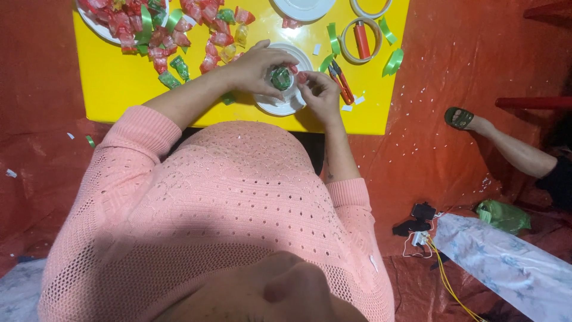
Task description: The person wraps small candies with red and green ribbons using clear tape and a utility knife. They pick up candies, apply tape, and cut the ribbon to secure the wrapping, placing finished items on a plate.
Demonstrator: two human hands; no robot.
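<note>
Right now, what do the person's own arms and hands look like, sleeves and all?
Both arms wear a pink open-knit sweater with eyelet holes; the sleeves are pushed up, leaving the forearms bare. The left hand and right hand are bare, without gloves. The right hand's nails look painted reddish. No rings or watch visible.

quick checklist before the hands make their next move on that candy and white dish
1. Left hand on the green wrapped candy: ok, fingers cover it.
2. Right hand at the candy's side: ok, fingertips touch it.
3. White dish fully on the yellow table: ok, though close to the near edge.
4. Scissors clear of the hands: not ok, they lie right beside the right hand.
5. Spare candies within reach: ok, heaped up and to the left.
6. Tape roll free end: cannot tell.
</note>
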